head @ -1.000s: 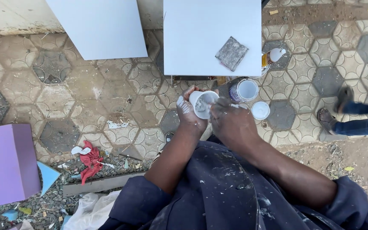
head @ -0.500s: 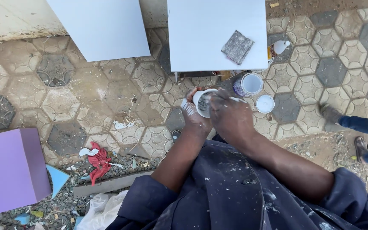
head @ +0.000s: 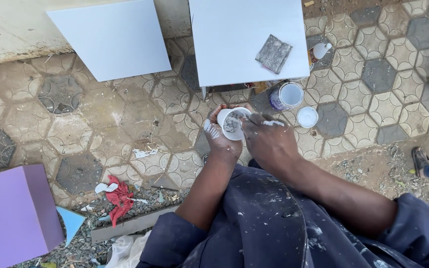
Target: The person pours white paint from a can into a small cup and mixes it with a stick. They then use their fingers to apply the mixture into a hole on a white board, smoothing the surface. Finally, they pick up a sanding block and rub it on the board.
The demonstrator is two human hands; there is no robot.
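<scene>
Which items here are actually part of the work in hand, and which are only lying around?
In use: small white cup, held by left hand; right hand working inside it.

Lying about: open paint tin, round lid, grey sanding block, white panels, red rag, purple box.

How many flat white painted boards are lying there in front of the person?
2. One flat white painted board lies at upper left on the patterned paving; the other is at top centre, with a grey square block resting on it. Others may lie outside the picture.
</scene>
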